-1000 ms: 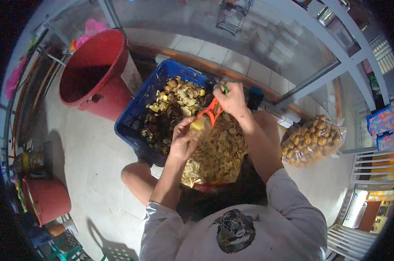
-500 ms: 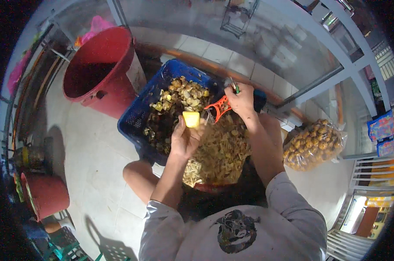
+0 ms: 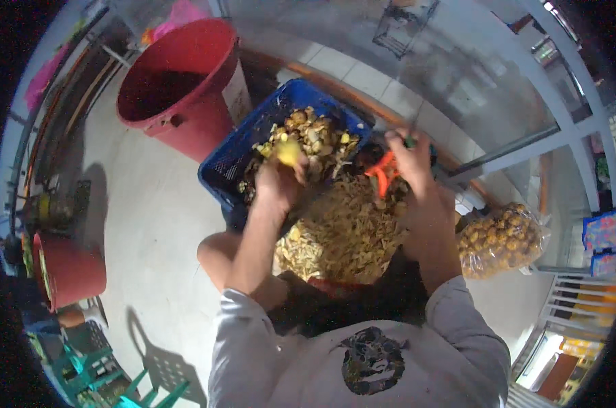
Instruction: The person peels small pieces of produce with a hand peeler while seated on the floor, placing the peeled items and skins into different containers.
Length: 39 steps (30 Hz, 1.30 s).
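Head view: the left hand (image 3: 278,183) pinches a yellow piece (image 3: 289,154) at the fingertips, over the near part of the blue crate (image 3: 214,178). Motion blurs the piece, so its outline is soft and its exact shape cannot be told; its visible side is a bright, pale-centred yellow, stripped of brown skin. The right hand (image 3: 412,162), farther right, is closed around an orange peeler (image 3: 383,174), its forked head pointing left, well apart from the piece. A bit of green shows at that fist; what it belongs to is unclear.

In the crate lies a pile of cream, yellow and brown chunks (image 3: 316,136). Nearer the person spreads a heap of tan peelings (image 3: 352,228), paler at its left edge. To the right, a clear bag (image 3: 502,239) bulges with round, brown-skinned tubers. A large red bucket (image 3: 197,122) stands far left.
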Motion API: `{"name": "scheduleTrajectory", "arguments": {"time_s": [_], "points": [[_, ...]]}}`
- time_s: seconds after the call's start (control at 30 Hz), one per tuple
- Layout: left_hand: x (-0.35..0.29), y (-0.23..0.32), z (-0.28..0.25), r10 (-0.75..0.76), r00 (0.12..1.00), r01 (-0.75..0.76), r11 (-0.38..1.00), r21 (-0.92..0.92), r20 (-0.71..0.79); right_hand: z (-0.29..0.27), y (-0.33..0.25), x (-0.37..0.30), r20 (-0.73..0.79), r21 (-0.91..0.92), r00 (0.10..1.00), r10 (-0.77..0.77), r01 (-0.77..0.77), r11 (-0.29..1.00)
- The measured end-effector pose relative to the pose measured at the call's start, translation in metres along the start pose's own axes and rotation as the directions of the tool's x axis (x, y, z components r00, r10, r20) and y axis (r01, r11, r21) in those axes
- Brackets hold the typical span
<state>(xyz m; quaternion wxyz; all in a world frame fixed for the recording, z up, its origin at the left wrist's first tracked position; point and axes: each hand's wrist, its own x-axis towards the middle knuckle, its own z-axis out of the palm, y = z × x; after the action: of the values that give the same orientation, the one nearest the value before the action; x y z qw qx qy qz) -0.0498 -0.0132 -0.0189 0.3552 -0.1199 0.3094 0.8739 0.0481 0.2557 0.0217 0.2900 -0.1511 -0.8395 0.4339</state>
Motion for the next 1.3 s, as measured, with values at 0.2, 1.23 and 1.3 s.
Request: {"name": "scheduleTrajectory", "arguments": {"time_s": [0.2, 1.23, 1.3], "points": [[0.031, 0.124, -0.002, 0.524, 0.840, -0.521, 0.851, -0.058, 0.140, -0.008, 0.007, -0.001, 0.333, -0.383, 0.849, 0.411, -0.277, 0.881], [0.174, -0.109, -0.344, 0.388, 0.417, 0.669, 0.482, 0.566, -0.822, 0.021, -0.037, 0.035, 0.334, -0.660, 0.701, 0.630, -0.304, 0.687], [0.188, -0.105, -0.342, 0.385, 0.405, 0.671, 0.492, 0.556, -0.829, 0.019, -0.032, 0.037, 0.326, -0.638, 0.675, 0.662, -0.360, 0.681]]}}
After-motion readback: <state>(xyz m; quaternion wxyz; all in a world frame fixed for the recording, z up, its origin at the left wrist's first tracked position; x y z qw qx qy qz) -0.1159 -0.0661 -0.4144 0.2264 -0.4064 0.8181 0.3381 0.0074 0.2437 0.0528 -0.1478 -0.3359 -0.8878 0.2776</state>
